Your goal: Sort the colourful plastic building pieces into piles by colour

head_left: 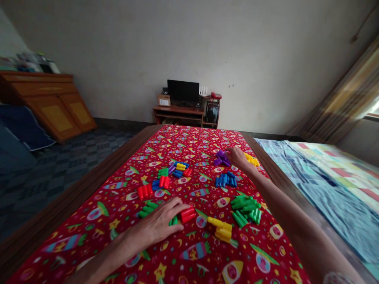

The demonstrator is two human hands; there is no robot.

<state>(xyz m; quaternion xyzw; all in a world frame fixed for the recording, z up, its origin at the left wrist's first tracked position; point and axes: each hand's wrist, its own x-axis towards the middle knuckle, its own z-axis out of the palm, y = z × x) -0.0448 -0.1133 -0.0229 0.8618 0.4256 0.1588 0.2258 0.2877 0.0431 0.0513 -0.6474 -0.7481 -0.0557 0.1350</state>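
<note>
My left hand (161, 219) lies palm down at the near left, thumb apart from the fingers. Under and beside it are green plastic toy blocks (148, 209), partly hidden, and its fingertips touch a red block (187, 214). My right hand (237, 157) is stretched toward the far right, fingers bent together at a purple block (221, 157) in a small purple cluster; its fingertips are partly hidden. Yellow blocks (252, 159) lie just beyond that hand. A yellow joined piece (220, 228) rests between my forearms.
A patterned red cloth (195, 252) covers the table. Blue blocks (226, 180) and a green heap (245, 208) lie on the right. A crooked row of mixed-colour blocks (179, 167) runs across the left. Behind stands a desk with a monitor (183, 91); a bed (331, 189) is at right.
</note>
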